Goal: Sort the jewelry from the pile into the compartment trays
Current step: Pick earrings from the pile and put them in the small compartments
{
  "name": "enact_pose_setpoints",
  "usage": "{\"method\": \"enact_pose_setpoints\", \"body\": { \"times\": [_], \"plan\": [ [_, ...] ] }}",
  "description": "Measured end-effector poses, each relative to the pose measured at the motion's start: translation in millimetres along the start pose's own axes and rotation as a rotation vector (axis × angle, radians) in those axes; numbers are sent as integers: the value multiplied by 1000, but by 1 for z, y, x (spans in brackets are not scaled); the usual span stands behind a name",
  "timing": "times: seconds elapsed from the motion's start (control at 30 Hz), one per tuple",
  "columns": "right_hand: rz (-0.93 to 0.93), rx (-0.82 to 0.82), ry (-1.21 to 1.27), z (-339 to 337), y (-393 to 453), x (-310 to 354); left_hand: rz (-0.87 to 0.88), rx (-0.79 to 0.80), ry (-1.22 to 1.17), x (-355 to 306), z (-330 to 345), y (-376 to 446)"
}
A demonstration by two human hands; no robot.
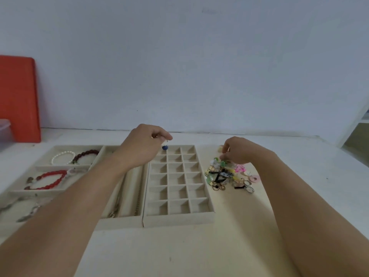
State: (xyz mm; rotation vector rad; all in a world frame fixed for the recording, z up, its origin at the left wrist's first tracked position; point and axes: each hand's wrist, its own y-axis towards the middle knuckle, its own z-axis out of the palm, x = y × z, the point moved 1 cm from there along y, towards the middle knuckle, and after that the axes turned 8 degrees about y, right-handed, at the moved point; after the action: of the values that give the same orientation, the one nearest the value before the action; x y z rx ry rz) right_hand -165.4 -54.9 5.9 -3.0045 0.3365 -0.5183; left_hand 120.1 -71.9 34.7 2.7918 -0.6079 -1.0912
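Left hand (142, 145) pinching a small blue-beaded earring (165, 147) over the top-left cell of the grid tray (178, 219) at centre frame, right hand (237, 149) fingertips pinched into the jewelry pile (229, 174) right of centre, bracelets (50, 179) in the tray (60, 167) at left

- Red-orange board (19, 98) propped upright against pale wall (179, 66), far left.
- Clear plastic container (5, 132) just before it, cut by the frame edge.
- White shelf unit (357, 126) at far right.
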Motion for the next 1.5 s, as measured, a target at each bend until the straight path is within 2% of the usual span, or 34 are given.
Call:
{"method": "enact_pose_setpoints", "body": {
  "times": [0.13,0.23,0.3,0.37,0.47,0.53,0.63,0.77,0.9,1.07,1.23,1.5],
  "plan": [
    [5,3,41,-9,-5,5,-1,21,10,10,-4,2],
    [-37,-114,65,-25,-15,16,-9,17,-10,12,-7,0],
    [-117,-213,108,-34,-22,30,-15,20,-36,12,-8,-1],
    [-234,-250,271,-38,-33,49,-28,18,-63,8,-10,-2],
    [-371,-121,623,-29,-52,86,-25,-2,-84,3,-13,-4],
    [-408,-30,766,-14,-60,102,-17,2,-95,0,-15,-5],
    [-398,52,903,6,-64,116,6,28,-116,-1,-18,-9],
    [-358,84,1022,10,-65,115,26,56,-178,2,-21,-12],
    [-332,73,1080,12,-63,113,59,56,-160,3,-24,-13],
    [-282,187,1110,17,-60,104,36,-4,-198,6,-25,-12],
    [-290,229,1135,20,-58,103,31,-9,-211,7,-24,-11],
    [-288,198,1111,22,-57,102,44,-17,-205,4,-25,-13]
  ]
}}
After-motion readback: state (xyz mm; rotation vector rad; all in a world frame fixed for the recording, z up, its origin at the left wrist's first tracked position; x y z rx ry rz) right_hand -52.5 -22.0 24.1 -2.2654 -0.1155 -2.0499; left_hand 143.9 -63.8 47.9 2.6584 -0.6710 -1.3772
